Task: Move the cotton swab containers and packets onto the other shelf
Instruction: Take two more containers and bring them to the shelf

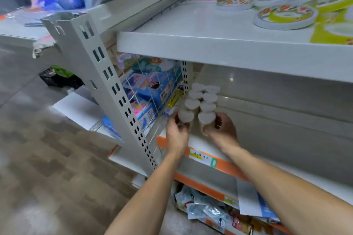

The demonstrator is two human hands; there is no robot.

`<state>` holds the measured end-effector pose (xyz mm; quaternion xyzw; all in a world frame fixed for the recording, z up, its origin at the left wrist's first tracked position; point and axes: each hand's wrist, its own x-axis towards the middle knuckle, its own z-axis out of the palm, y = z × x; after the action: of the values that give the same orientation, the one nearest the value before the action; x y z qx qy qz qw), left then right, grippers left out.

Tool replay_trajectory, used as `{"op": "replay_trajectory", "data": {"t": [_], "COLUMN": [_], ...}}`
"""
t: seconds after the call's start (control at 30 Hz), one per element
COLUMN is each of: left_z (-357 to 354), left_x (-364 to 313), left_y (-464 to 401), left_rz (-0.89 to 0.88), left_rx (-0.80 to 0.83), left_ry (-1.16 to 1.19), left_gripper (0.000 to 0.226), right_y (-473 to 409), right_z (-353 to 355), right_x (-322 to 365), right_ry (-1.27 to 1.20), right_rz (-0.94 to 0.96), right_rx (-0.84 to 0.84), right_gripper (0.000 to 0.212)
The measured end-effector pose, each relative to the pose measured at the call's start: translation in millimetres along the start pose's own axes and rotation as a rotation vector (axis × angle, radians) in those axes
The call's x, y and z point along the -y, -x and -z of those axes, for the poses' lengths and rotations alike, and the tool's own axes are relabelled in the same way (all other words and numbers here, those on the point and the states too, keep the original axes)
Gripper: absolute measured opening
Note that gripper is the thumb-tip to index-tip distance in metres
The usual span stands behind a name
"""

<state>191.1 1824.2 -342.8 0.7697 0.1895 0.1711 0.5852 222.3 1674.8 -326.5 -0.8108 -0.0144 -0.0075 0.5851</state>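
Several heart-shaped cotton swab containers with white lids stand in two rows at the left end of the middle shelf [267,133], right by the wire grid divider. My left hand [176,131] grips the front container of the left row [185,116]. My right hand [222,129] grips the front container of the right row [206,117]. Both front containers sit at the shelf's front edge, above its orange price strip. Behind them the rows of containers [204,94] run toward the back panel.
A wire grid divider [152,89] closes the shelf's left side, with blue packets behind it. A perforated upright post [107,74] stands left of it. The top shelf [210,25] holds tape rolls [284,17] and a cardboard box. Loose packets [208,210] lie on the bottom shelf.
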Motion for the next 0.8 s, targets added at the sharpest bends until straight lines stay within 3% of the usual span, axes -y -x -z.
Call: {"op": "replay_trajectory", "data": {"t": [0.23,0.37,0.53,0.63,0.8], "left_z": [0,1,3,4,7], "left_x": [6,10,11,12,11], "left_y": [-11,-16,-19,-20,-22], "left_rz": [-0.078,-0.115,-0.109,-0.117,-0.099], "left_rx": [0.095,0.11,0.148,0.158,0.183], "left_ry": [0.1,0.076,0.078,0.057,0.04], "left_gripper": [0.05,0.05,0.054,0.056,0.057], "right_y": [7,10,12,14,13], "right_z": [-20,-26,-31,-33,-36], "right_x": [7,11,12,13,7], "right_ry": [0.013,0.001,-0.028,-0.028,-0.031], "right_rz": [-0.009,0.0,-0.019,-0.03,-0.035], "right_rx": [-0.093,-0.14,-0.172,-0.204,-0.216], "right_gripper": [0.021,0.04,0.037,0.053,0.039]}}
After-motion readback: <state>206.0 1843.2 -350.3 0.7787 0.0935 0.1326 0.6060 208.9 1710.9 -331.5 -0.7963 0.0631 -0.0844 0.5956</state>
